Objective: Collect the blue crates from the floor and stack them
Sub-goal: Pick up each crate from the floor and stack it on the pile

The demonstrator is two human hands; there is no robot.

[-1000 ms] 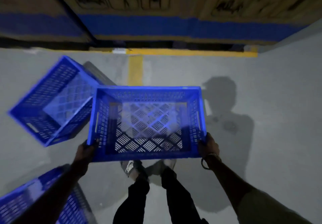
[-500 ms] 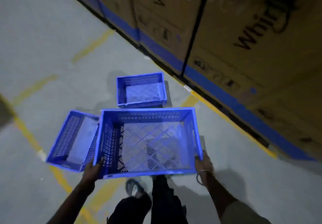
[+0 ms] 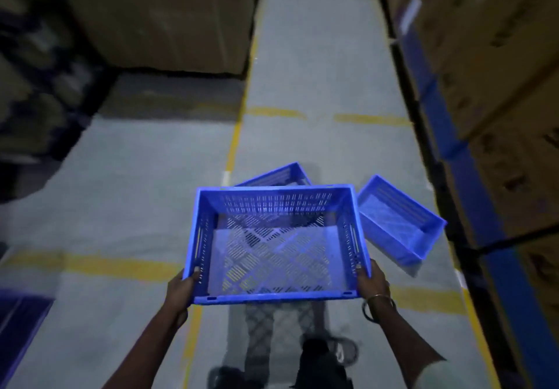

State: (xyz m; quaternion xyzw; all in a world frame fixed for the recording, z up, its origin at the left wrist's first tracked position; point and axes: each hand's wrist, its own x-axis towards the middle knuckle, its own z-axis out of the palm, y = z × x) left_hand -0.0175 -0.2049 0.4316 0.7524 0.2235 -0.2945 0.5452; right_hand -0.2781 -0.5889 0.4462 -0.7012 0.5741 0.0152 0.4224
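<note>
Head view: both hands, left (image 3: 181,290) and right (image 3: 370,279), fingers gripping carried crate (image 3: 276,246), now turned toward two floor crates (image 3: 399,222); stacking likely next.

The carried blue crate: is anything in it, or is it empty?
Empty. The carried crate, gripped by the left hand and right hand, shows only its bare perforated bottom, with the floor visible through it.

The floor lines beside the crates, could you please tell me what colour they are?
Yellow floor lines on grey concrete, in the head view.
</note>
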